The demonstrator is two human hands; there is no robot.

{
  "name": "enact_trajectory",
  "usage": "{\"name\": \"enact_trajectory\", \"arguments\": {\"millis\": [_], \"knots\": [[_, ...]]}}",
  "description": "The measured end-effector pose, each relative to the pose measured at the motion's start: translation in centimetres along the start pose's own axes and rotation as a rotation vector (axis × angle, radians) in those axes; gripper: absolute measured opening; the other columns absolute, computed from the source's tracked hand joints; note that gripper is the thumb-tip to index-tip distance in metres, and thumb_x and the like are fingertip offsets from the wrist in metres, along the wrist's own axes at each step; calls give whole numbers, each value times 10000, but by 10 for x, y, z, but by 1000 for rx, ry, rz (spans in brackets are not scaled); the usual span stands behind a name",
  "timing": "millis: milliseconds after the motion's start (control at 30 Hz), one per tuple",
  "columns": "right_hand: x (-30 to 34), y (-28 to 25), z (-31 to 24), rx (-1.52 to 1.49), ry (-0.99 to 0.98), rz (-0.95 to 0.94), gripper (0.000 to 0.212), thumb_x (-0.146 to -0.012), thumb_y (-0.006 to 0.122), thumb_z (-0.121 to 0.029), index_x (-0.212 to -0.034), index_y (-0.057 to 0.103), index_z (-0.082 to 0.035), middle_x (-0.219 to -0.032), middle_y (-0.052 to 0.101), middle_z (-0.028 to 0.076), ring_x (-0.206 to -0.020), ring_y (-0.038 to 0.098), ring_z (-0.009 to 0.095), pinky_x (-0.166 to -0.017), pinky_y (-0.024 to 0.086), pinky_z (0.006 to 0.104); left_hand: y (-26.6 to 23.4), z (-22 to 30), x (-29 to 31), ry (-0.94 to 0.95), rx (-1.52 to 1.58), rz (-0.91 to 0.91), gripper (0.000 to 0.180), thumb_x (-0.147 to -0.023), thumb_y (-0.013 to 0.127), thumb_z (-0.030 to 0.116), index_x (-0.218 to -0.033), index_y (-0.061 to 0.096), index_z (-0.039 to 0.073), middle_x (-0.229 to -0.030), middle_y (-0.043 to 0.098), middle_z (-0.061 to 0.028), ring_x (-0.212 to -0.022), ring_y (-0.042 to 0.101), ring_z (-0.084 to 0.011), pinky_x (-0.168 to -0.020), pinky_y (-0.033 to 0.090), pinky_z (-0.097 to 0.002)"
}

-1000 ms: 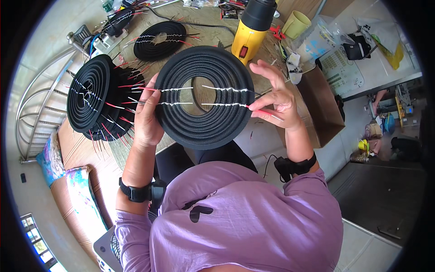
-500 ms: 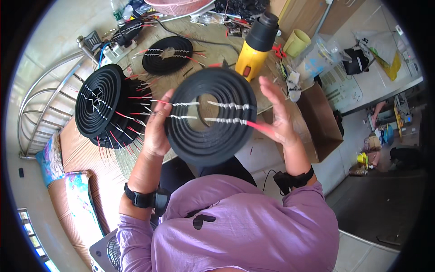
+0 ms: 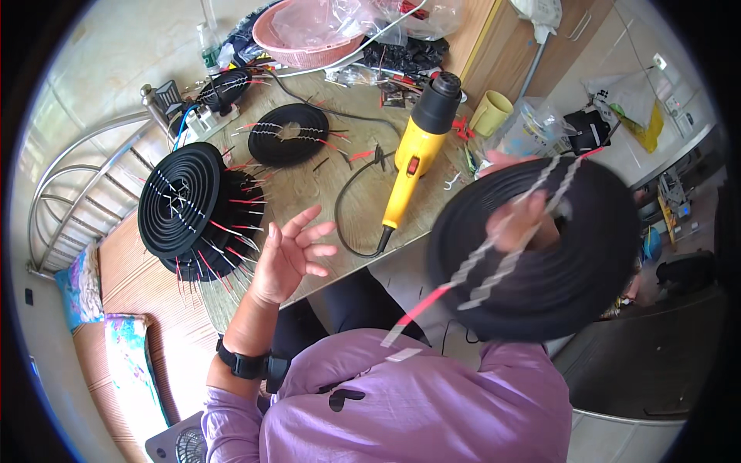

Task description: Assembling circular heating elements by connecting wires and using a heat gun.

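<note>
Black, ridged, ring-shaped disc with pale twisted wires across its face hangs in your right hand, off the right of the worn wooden surface. That hand grips it, fingers showing through the centre hole; blur hides the exact hold. Your left hand is spread and empty near the front edge. The disc's wires look already laid, red sleeves included. A stack of similar wired black discs stands at left; one flat wired black ring lies farther back. How many remain unfinished cannot be told.
</note>
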State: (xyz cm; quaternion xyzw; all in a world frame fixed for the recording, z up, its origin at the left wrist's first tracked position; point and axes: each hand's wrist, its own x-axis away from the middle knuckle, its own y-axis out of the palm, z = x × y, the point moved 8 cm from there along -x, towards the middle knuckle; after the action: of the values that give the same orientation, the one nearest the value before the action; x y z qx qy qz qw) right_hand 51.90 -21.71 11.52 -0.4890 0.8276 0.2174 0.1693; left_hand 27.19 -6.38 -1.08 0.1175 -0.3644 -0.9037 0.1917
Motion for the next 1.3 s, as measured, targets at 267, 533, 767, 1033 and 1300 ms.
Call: {"name": "enact_trajectory", "arguments": {"millis": [267, 533, 767, 1033, 1300], "knots": [[-32, -44, -34, 51, -340, 221, 151, -885, 461, -125, -1005, 425, -42, -853, 614, 136, -646, 622, 195, -530, 515, 288, -23, -8, 6, -16, -88, 84, 597, -905, 324, 482, -1313, 290, 48, -1149, 534, -138, -925, 592, -255, -630, 546, -317], [-33, -54, -27, 123, -137, 505, 102, -888, 441, -97, -977, 432, -49, -780, 617, 109, -614, 633, 185, -478, 506, 261, -35, -14, 8, -33, -54, 118, 538, -911, 353, 442, -1279, 329, 49, -1108, 555, -119, -888, 603, -243, -630, 542, -316], [-18, -66, -15, 97, -65, 441, 148, -884, 450, -111, -1011, 439, -36, -787, 618, 111, -601, 626, 171, -508, 524, 255, -40, -17, 12, -41, -39, 133, 514, -911, 381, 411, -1273, 337, 48, -1087, 556, -103, -875, 604, -226, -638, 534, -307], [1, -79, -23, 107, -89, 556, 169, -880, 468, -123, -1012, 428, -26, -780, 612, 103, -581, 614, 167, -508, 524, 250, -41, -19, 16, -43, -11, 137, 475, -915, 397, 368, -1264, 353, 49, -1070, 556, -92, -856, 601, -208, -647, 523, -299], [14, -96, -36, 80, -198, 721, 165, -884, 446, -112, -1009, 380, -26, -771, 610, 139, -533, 612, 184, -456, 524, 271, -40, -23, 15, -44, -14, 137, 476, -909, 407, 378, -1255, 357, 55, -1056, 560, -81, -840, 604, -207, -636, 536, -316]]}}
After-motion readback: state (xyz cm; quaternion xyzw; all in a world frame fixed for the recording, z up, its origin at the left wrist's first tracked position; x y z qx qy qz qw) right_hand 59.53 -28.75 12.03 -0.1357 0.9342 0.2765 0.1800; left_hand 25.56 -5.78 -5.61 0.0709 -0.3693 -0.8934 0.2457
